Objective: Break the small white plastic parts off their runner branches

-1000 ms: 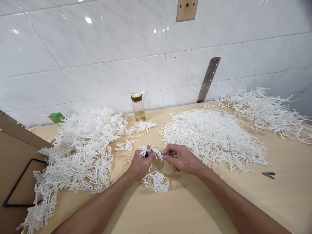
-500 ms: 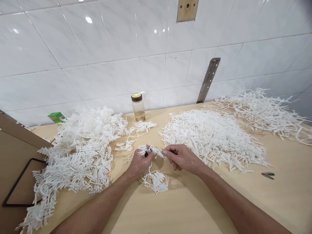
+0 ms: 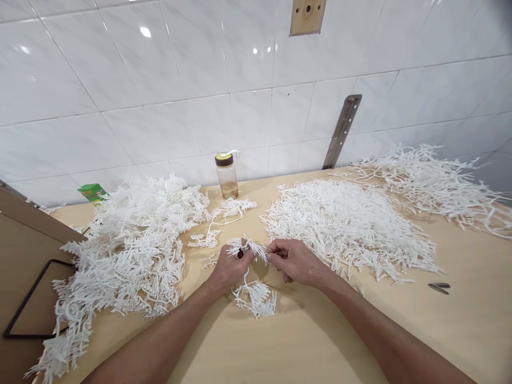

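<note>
Against white wall tiles, on the pale wooden surface (image 3: 304, 341), a white branched plastic sprig (image 3: 248, 247) is pinched between the left hand (image 3: 231, 268) and right hand (image 3: 295, 261), fingers closed on it, apparently being stripped; a steady pull seems called for.

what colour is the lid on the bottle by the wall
Dark brown with a yellowish band, on the clear bottle; the head view shows it.

A pale wooden surface (image 3: 304, 341) is carrying three heaps of white plastic sprigs (image 3: 132, 250), a capped bottle (image 3: 226, 175), a green carton (image 3: 94, 193) and small metal clippers (image 3: 439, 288).
</note>
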`<move>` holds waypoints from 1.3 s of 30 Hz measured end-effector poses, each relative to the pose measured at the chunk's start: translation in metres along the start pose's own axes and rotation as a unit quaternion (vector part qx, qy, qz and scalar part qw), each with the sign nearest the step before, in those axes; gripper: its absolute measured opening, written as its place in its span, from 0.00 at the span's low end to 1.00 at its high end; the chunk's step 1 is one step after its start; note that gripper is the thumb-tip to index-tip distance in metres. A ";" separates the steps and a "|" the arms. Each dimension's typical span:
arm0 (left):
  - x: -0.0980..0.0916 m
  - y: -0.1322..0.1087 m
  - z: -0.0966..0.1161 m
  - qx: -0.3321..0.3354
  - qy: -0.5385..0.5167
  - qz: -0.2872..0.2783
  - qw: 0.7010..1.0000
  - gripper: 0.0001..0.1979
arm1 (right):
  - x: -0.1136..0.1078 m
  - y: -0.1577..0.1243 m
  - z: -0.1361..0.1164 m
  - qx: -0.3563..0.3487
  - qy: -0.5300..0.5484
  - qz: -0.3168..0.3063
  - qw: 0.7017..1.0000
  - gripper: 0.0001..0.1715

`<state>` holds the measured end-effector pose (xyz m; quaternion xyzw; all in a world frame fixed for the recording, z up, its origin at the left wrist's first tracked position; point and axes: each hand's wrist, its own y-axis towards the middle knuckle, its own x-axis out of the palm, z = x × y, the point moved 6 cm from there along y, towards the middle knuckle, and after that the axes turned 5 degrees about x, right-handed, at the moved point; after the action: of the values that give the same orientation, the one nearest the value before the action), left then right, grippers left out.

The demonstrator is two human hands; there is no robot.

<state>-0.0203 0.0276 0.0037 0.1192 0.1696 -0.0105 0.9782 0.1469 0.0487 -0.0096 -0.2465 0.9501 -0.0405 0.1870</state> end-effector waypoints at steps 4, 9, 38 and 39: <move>0.000 -0.001 0.003 0.009 -0.003 -0.005 1.000 0.12 | 0.001 -0.001 -0.006 -0.024 -0.025 0.016 0.999 0.05; 0.001 -0.002 0.005 -0.002 -0.007 0.012 1.000 0.12 | 0.002 -0.004 -0.009 -0.018 -0.036 0.028 0.999 0.03; 0.000 -0.002 -0.001 -0.048 -0.085 0.015 0.995 0.16 | -0.041 -0.005 -0.003 0.014 -0.020 0.264 0.964 0.11; 0.000 -0.002 0.001 -0.045 -0.083 0.014 0.995 0.15 | -0.035 -0.005 -0.007 -0.001 -0.013 0.238 0.971 0.13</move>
<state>-0.0198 0.0252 0.0038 0.0760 0.0860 0.0008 0.9934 0.1748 0.0610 0.0090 -0.0143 0.9790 0.0090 0.2032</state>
